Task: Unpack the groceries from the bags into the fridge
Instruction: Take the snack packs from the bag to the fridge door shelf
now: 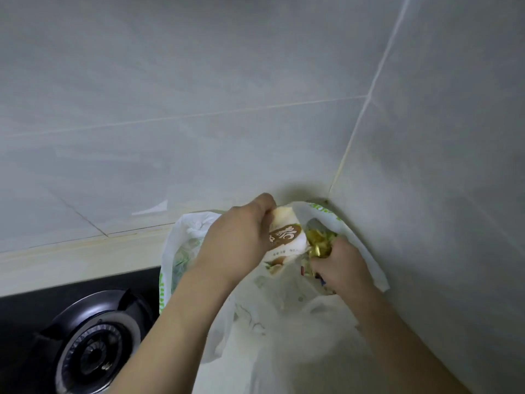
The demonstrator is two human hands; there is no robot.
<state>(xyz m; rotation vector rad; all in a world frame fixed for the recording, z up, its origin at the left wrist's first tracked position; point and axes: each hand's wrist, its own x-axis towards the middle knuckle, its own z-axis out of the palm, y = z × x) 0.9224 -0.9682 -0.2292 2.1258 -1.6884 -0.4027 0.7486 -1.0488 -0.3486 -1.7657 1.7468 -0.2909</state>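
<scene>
A white plastic grocery bag with green print sits on the counter in the corner of the tiled walls. My left hand grips a white packet with a brown label and holds it above the bag's mouth. My right hand is down inside the bag, with its fingers curled round a crinkly gold-yellow wrapped packet. Other contents of the bag are hidden by the plastic and my hands.
A black gas hob with a round burner lies at the lower left, close to the bag. Grey tiled walls close off the back and right side. A pale counter strip runs along the back wall.
</scene>
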